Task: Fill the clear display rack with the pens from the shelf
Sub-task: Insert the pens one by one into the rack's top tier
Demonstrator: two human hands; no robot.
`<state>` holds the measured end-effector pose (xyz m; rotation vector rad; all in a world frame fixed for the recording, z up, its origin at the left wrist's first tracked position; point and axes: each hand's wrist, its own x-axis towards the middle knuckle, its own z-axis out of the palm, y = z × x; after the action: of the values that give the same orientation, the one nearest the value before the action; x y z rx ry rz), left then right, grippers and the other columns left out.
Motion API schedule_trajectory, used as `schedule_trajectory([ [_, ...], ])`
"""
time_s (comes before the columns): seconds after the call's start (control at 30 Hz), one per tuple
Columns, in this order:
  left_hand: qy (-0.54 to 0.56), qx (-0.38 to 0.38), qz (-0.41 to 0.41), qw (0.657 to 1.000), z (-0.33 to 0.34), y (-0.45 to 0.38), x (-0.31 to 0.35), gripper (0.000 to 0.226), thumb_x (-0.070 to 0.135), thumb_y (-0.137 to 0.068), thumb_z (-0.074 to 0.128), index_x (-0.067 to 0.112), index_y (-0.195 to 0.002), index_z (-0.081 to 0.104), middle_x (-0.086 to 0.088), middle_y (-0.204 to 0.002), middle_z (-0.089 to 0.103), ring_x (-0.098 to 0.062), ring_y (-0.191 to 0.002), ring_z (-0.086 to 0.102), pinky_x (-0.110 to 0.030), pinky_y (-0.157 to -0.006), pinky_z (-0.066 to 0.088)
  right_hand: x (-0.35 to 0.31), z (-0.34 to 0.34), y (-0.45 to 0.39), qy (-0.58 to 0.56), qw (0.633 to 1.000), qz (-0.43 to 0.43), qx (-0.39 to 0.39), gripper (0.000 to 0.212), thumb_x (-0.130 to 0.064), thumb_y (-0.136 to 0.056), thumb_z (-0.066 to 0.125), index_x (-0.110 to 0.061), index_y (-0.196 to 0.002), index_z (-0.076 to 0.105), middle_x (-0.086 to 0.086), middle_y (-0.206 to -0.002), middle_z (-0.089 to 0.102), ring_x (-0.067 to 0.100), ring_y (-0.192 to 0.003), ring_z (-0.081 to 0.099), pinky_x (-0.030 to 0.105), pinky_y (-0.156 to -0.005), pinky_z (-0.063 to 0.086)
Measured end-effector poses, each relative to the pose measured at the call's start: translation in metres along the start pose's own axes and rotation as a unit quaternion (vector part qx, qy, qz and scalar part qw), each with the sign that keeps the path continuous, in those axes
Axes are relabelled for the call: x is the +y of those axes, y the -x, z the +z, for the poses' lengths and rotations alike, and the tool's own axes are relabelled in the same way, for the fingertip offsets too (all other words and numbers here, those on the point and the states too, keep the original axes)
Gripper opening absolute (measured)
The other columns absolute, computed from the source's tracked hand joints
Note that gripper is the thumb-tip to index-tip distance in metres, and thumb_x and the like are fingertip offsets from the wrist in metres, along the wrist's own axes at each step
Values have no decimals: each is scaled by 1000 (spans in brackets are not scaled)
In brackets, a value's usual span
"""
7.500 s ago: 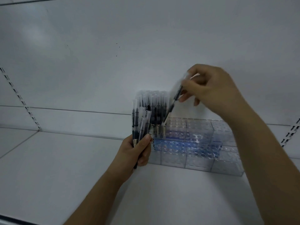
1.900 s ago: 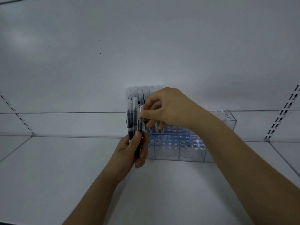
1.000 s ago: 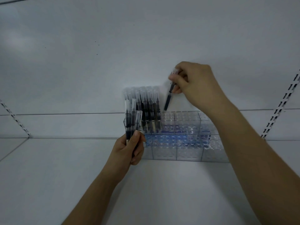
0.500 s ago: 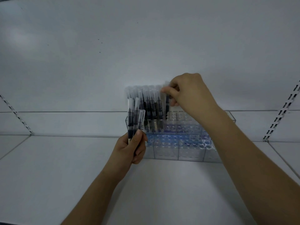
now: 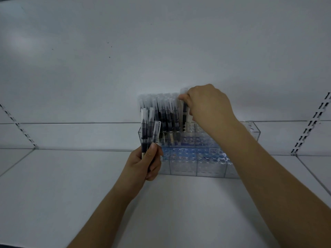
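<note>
The broad white shelf board (image 5: 75,190) fills the lower part of the view, meeting a plain white back panel (image 5: 125,51) along its rear edge, with slotted metal uprights (image 5: 311,126) on the panel near the left and right edges

The clear plastic display rack with rows of round holes (image 5: 206,163) stands toward the rear edge of the shelf, right of centre, its back close to the panel. Its compartments step up toward the back, and a blue printed label shows through the middle tier. Most holes in view are bare

A cluster of dark-barrelled pens with frosted clear caps (image 5: 164,115) stands upright in the rack's rear left corner, caps uppermost, packed side by side

The right hand (image 5: 207,104) reaches in from the right edge over the rack, its fingers curled, and it pinches the capped top of one dark pen with a clear cap (image 5: 185,109). That pen stands upright just beside the right end of the cluster; whether its tip sits in a hole I cannot tell

The left hand (image 5: 143,163) is at the rack's left front corner, fingers wrapped and thumb pressed on a small bunch of three or so clear-capped dark pens (image 5: 148,127), held upright and fanned slightly in front of the cluster
</note>
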<state>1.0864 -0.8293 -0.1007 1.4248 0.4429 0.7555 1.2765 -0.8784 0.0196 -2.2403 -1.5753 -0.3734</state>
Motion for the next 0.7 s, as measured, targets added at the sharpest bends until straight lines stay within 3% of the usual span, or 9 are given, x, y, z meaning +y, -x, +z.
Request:
schedule_trajectory([
  [0.03,-2,-1,-1,1000,0,0,0,34,42,-92,45,13,-80,61,0,-55,34,-13,-43,24,-27,-44,16,-1,-1,2,15,1000,-10,5,23,-20,-104,49,-19,-109,71,8,-92,70,27,-80,67,30,-63,44],
  [0.13,-6,-5,-1,1000,-1,0,-1,34,42,-92,46,12,-82,60,0,-55,35,-12,-44,24,-27,-44,16,-2,-1,4,40,999,-20,2,41,3,-98,49,-22,-126,65,10,-104,68,29,-87,65,30,-63,38],
  [0.2,-8,-3,-3,1000,-1,1,-1,35,41,-94,45,11,-81,59,0,-55,35,-13,-44,24,-28,-44,16,-4,2,4,43,999,-18,-13,41,6,-94,47,-19,-120,67,9,-97,64,27,-81,62,30,-62,38],
  [0.23,-8,-2,-3,1000,0,1,-1,35,39,-94,44,11,-81,58,0,-55,35,-13,-44,24,-28,-45,15,-4,5,3,50,998,-16,-15,36,6,-93,48,-18,-108,69,6,-86,59,24,-72,57,29,-58,37],
  [0.3,-8,1,-4,1000,1,1,-1,34,37,-95,42,12,-80,59,0,-54,34,-13,-44,23,-28,-45,15,-2,10,2,51,999,3,-13,28,0,-94,51,-15,-72,57,2,-70,49,17,-56,44,26,-49,31],
  [0.37,-9,2,-6,1000,1,0,0,34,37,-94,42,13,-79,60,0,-54,34,-13,-43,23,-28,-45,15,2,14,-1,26,1000,5,-10,41,-9,-97,54,-16,-60,38,5,-69,54,17,-54,43,26,-49,31],
  [0.47,-10,3,-6,1000,0,1,0,34,38,-94,42,12,-80,59,0,-54,35,-12,-44,24,-28,-45,16,6,3,2,-6,999,10,-35,45,-29,-102,52,-15,-60,41,3,-65,50,18,-56,48,27,-54,38],
  [0.6,-6,5,-4,1000,-1,0,0,34,38,-95,42,12,-81,59,0,-55,34,-13,-44,23,-29,-45,15,9,-23,10,-64,998,-16,-8,41,-44,-98,55,-11,-75,64,5,-72,69,20,-63,68,35,-71,58],
  [0.7,7,-4,-4,1000,-1,0,-1,35,41,-96,46,11,-83,59,0,-56,35,-12,-43,23,-23,-43,18,-4,-31,18,-209,970,-41,-120,35,-47,-91,64,-14,-80,71,-2,-67,73,8,-55,70,26,-64,59],
])
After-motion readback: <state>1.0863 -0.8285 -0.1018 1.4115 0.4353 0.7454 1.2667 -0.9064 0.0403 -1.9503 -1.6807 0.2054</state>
